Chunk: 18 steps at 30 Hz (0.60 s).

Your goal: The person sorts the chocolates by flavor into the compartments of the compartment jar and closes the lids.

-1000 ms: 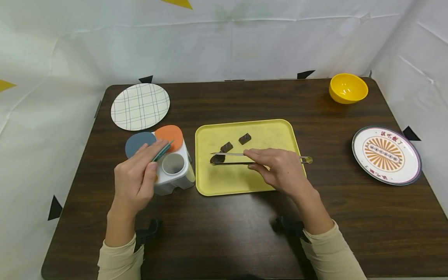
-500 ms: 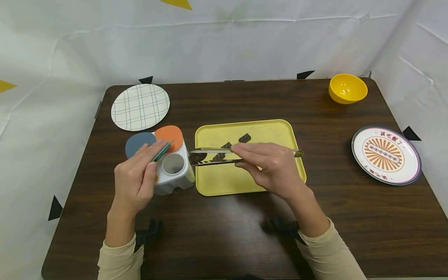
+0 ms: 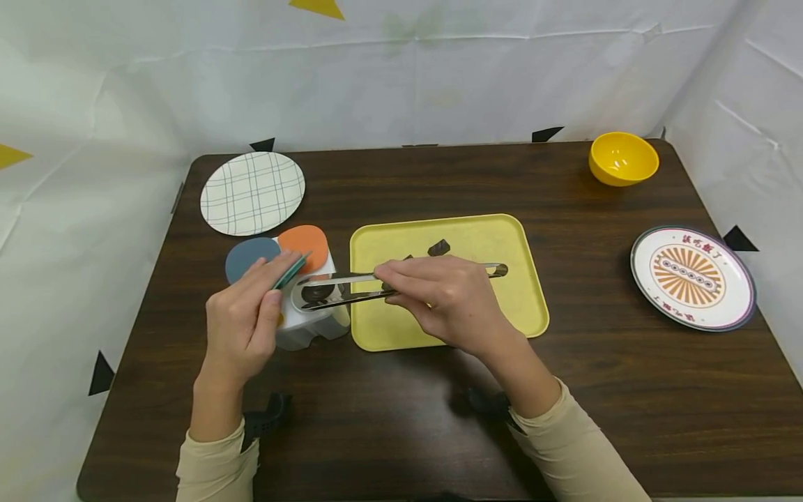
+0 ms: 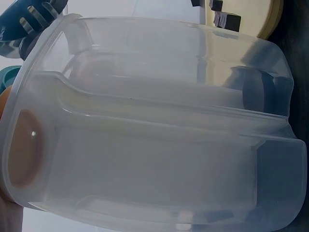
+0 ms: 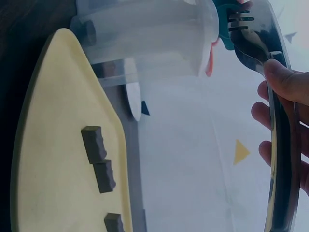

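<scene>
A pair of metal tongs (image 3: 376, 279) lies nearly level above the tabletop (image 3: 439, 418), its long axis running left to right — the looped handle end over the yellow tray (image 3: 502, 314), the scalloped tips pointing left over the white container (image 3: 314, 324). The tongs are slim, shiny steel. The tips pinch a small dark brown piece (image 3: 318, 293) right above the container's round opening. The right hand (image 3: 439, 296) grips the tongs at mid-length, fingers curled round both arms and squeezing them together. The left hand (image 3: 245, 321) grasps the container's left side, fingers curled against a teal lid (image 3: 290, 272); blue (image 3: 247, 254) and orange (image 3: 307, 240) lids stand open just behind. The container is translucent plastic with compartments inside. More dark, ridged pieces (image 5: 99, 157) lie on the tray — three show in the right wrist view.
</scene>
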Motion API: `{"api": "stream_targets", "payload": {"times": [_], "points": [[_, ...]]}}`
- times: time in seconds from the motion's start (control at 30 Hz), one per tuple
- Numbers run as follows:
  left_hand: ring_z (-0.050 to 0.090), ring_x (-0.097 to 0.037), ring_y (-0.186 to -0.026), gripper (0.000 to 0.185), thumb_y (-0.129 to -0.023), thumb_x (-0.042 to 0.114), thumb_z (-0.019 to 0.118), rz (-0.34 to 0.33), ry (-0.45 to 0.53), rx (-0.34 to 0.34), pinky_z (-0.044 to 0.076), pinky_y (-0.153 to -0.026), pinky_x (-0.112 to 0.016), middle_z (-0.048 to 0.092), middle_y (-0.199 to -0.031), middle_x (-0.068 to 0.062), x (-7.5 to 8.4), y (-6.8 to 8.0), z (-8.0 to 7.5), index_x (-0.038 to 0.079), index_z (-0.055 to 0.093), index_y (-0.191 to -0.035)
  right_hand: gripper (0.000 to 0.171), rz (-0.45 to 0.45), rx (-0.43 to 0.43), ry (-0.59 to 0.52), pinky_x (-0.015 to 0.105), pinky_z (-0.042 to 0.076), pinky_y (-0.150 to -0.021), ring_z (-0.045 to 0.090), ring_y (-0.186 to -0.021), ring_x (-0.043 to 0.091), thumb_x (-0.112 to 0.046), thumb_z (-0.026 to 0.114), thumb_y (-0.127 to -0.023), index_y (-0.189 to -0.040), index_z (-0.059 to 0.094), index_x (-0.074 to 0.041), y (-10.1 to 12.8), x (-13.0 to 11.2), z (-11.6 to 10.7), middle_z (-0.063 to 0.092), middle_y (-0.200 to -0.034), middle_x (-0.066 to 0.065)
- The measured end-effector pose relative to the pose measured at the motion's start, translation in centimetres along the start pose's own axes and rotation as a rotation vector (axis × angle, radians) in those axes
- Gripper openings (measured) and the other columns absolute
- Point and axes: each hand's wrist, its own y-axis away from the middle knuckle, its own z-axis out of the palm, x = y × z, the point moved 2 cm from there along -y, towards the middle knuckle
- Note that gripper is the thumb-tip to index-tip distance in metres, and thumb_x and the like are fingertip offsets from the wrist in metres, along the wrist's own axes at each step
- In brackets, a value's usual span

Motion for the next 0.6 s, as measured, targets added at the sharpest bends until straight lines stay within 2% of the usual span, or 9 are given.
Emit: {"api": "stream_targets", "payload": {"times": [0.27,0.6], "points": [[0.065,-0.026,-0.111,0.049,-0.101,0.034,0.036,0.005,-0.006,0.005,0.046,-0.099,-0.052,0.067,-0.124,-0.007,-0.04,0.04,0.06,0.004,0.065,-0.129,0.036,-0.003,-0.020,0.028,0.033,0.055,-0.085,0.069,-0.100,0.013,-0.017,0.080,-0.082,-0.117,0.074,-0.012,-0.18,-0.24,0.88,0.072,-0.111,0.000],[0.066,-0.026,-0.109,0.050,-0.101,0.035,0.036,0.009,-0.009,0.013,0.046,-0.098,-0.053,0.067,-0.123,-0.007,-0.04,0.06,0.10,0.005,0.066,-0.128,0.043,0.012,-0.064,0.044,0.035,0.054,-0.087,0.068,-0.104,0.015,-0.021,0.080,-0.083,-0.124,0.070,-0.012,-0.07,-0.32,0.79,0.071,-0.117,0.000]]}}
